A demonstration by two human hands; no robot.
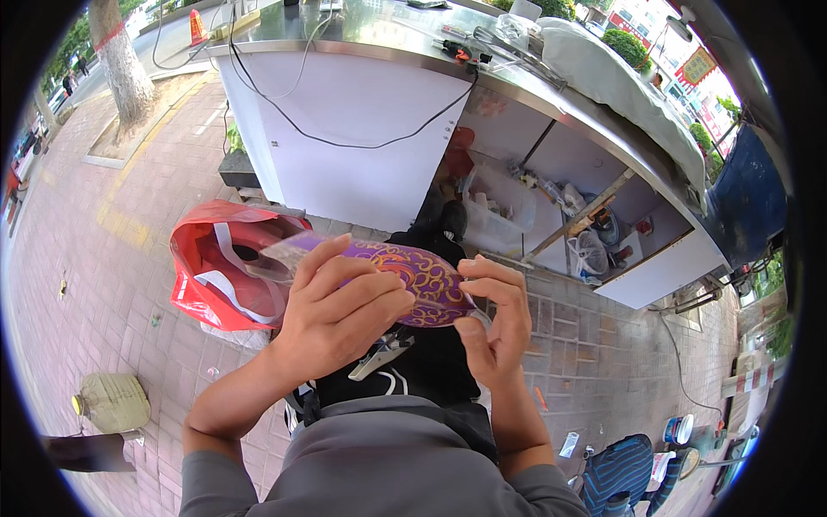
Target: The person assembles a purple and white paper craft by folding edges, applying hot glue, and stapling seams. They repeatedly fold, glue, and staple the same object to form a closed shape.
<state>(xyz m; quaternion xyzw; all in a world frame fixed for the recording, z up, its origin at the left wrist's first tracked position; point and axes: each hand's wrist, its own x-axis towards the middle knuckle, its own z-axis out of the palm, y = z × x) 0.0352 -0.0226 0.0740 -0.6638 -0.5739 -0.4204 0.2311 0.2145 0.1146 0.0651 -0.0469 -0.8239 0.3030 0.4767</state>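
Observation:
Both hands hold a purple packet with gold and orange scroll patterns (429, 278) in front of my body. My left hand (345, 310) grips it from above, its fingers curled over the middle and near side. My right hand (496, 316) pinches the packet's right end between thumb and fingers. A clear part of the packet sticks out at its left end. Behind the left hand, a red bag with white handles (219, 258) stands open. Below the hands, a pale metal clip-like object (381, 357) lies on my black-clad lap, partly hidden.
A metal-topped counter (387, 55) with cables and tools stands ahead. Its open shelf holds a clear plastic bin (497, 207) and bagged items. A yellow-capped plastic jug (116, 402) stands at the left on brick paving. A blue-striped item (620, 472) lies at the lower right.

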